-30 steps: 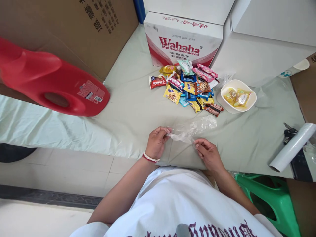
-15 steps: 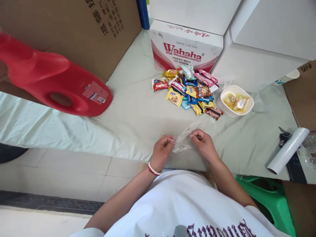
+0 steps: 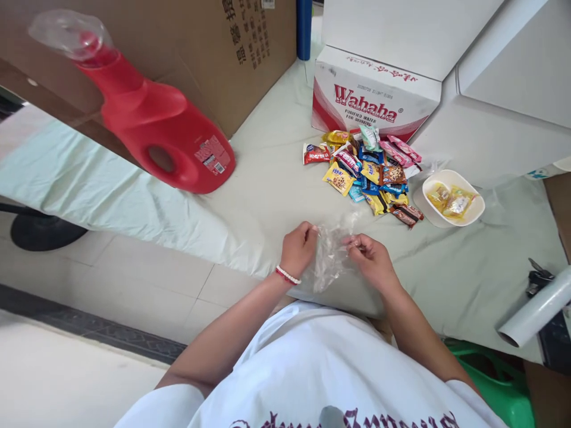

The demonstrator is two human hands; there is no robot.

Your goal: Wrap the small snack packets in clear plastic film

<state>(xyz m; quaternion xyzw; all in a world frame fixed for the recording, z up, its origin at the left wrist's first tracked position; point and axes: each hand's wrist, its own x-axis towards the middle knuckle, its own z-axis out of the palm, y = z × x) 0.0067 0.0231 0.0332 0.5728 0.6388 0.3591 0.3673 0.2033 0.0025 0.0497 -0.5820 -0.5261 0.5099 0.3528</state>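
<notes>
1. Left hand [image 3: 300, 248]: curled, thumb and fingertips pinched on the left side of a clear plastic bag [image 3: 329, 257].
2. Right hand [image 3: 370, 258]: thumb and forefinger pinched together on the bag's right side; other fingers curled.
3. Bag was held crumpled between both hands, near the tabletop's [image 3: 272, 208] front edge. Contact with the cloth below couldn't be told. Mouth couldn't be made out either.
4. Handling, as judged: film looked thin and likely to cling, so a light fingertip pinch was called for, one layer per hand if separable. Sides were best eased apart evenly; a hard tug could have torn it.
5. Wrapped snacks [image 3: 371, 172] were heaped beyond the hands, toward the back edge, in front of a Wahaha carton [image 3: 379, 95].
6. White bowl [image 3: 429, 209] was set just right of the heap, with yellow packets [image 3: 457, 205] inside.
7. Outer items: red jug [image 3: 178, 131] near the left back side by a brown carton [image 3: 200, 47]; white roll [image 3: 537, 310] near the right front corner.
</notes>
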